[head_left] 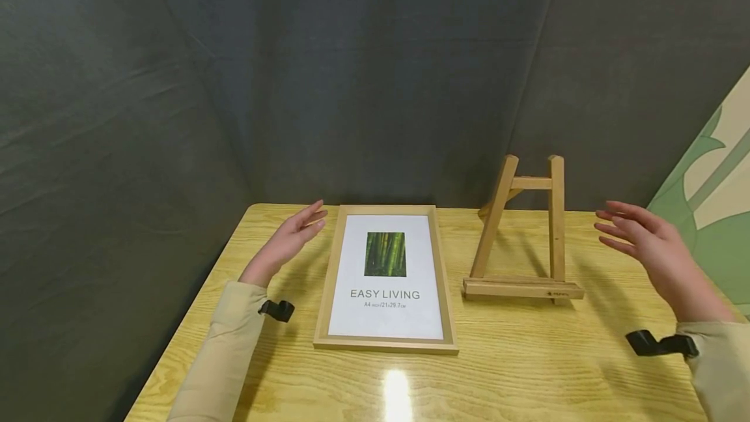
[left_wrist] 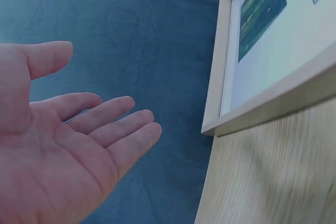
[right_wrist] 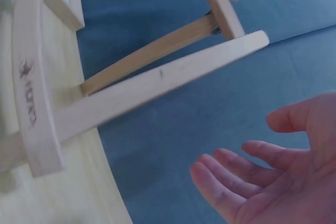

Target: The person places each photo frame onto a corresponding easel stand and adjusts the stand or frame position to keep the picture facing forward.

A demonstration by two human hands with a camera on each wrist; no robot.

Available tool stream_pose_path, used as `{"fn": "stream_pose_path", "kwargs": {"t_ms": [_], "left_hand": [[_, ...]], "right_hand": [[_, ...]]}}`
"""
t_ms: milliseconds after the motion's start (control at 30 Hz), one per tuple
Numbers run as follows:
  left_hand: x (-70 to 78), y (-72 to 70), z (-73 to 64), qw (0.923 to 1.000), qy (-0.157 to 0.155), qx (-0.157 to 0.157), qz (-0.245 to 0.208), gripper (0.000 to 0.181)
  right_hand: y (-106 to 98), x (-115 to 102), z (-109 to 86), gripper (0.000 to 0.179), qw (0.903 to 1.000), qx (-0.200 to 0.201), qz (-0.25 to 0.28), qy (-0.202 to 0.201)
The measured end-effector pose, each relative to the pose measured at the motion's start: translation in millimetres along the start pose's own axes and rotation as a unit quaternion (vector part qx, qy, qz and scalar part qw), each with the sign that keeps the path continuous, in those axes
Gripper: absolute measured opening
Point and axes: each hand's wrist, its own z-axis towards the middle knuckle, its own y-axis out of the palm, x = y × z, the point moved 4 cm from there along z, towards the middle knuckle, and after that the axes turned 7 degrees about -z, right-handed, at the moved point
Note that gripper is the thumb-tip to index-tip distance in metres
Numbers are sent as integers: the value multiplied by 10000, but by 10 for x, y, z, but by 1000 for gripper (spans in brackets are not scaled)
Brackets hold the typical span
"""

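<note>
Lying face-up: picture frame (head_left: pixel 385 284), long axis front-to-back; easel (head_left: pixel 556 233) standing upright.

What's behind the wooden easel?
Behind the easel, a rear leg slants down toward the table, with dark fabric beyond. In the head view, the uprights hide part of that leg; whatever sits directly behind them can't be seen there.

Dark cloth (head_left: pixel 375 83) behind wood-grain table (head_left: pixel 515 357), glare (head_left: pixel 397 396) on top; leaf-patterned panel (head_left: pixel 723 246) right.
</note>
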Motion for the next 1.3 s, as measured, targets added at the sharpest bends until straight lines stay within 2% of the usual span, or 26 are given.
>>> {"fn": "stream_pose_path", "kwargs": {"t_ms": [100,333,667,900,1100,1300], "left_hand": [[9,13,-26,9998,-6,-29,-215,66],[22,54,-47,9932,79,-206,-1145,60],[88,105,-67,9916,153,-189,-1272,57],[124,166,-62,9919,135,-139,-1252,56],[169,207,-62,9913,220,-121,-1294,54],[214,259,-76,9890,278,-175,-1440,52]], "right_hand": [[26,-46,-21,31,9999,61,-32,91],[131,-195,-57,29,9966,-153,787,-172],[362,-496,-87,33,9908,-263,1201,-559],[568,-673,-99,35,9858,-605,1389,-727],[741,-831,-116,37,9789,-995,1447,-1044],[884,-925,-111,38,9791,-1064,1377,-1056]]}}
